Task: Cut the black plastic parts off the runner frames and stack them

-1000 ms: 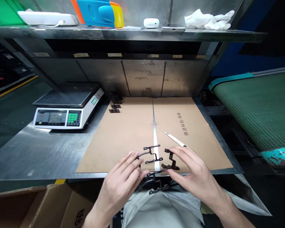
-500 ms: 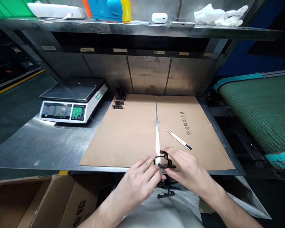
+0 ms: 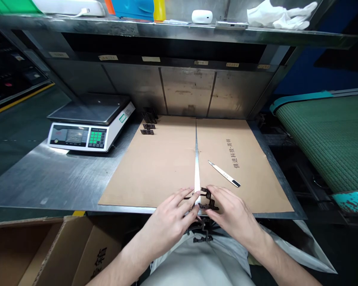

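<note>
Between my hands, at the front edge of the table, is a black plastic part (image 3: 208,201) with thin branching arms. My left hand (image 3: 175,212) grips its left side with bent fingers. From the right, my right hand (image 3: 231,206) pinches the same part between thumb and fingers. Lower pieces of black plastic hang below the table edge, over my lap; whether they belong to the same part I cannot tell. A white-handled craft knife (image 3: 224,173) lies beyond my right hand on the cardboard sheet (image 3: 155,171).
At left stands a weighing scale (image 3: 89,123). Small black plastic parts (image 3: 148,121) stand in a group at the cardboard's far left corner. An open cardboard box (image 3: 56,250) is at lower left, a green conveyor belt (image 3: 328,131) at right. Overhead runs a metal shelf (image 3: 173,31) holding gloves (image 3: 282,15).
The black part has turned slightly and shifted a little left between my fingers. My left fingers have moved along it. The camera view has tilted slightly.
</note>
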### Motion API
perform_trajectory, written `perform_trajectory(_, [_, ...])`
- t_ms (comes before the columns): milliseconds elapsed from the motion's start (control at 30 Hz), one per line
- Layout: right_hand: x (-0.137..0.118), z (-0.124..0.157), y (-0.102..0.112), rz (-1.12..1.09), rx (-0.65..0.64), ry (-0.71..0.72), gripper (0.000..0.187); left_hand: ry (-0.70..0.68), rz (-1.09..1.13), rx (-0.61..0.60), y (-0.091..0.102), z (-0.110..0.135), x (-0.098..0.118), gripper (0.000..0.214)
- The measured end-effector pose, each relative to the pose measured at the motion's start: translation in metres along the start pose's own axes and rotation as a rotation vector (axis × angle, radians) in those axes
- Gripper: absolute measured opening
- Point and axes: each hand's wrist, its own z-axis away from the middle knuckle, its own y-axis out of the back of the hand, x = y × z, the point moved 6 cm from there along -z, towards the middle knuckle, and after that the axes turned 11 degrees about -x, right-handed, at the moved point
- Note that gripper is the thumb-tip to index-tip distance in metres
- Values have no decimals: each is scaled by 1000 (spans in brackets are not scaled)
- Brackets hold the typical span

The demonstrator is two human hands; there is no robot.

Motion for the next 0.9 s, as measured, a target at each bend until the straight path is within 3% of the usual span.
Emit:
perform_trajectory(200, [-6, 0, 4, 20, 28, 48, 51, 33, 69, 42, 1, 2, 2, 12])
perform_trajectory(467, [-16, 13, 17, -29, 128, 193, 61, -21, 283, 86, -1, 17, -7, 14])
perform_trajectory(667, [-19, 15, 20, -79, 126, 198, 60, -62, 394, 192, -3, 22, -9, 10])
perform_trajectory(900, [-15, 5, 13, 9, 36, 113, 51, 25, 168, 67, 3, 12, 5, 15])
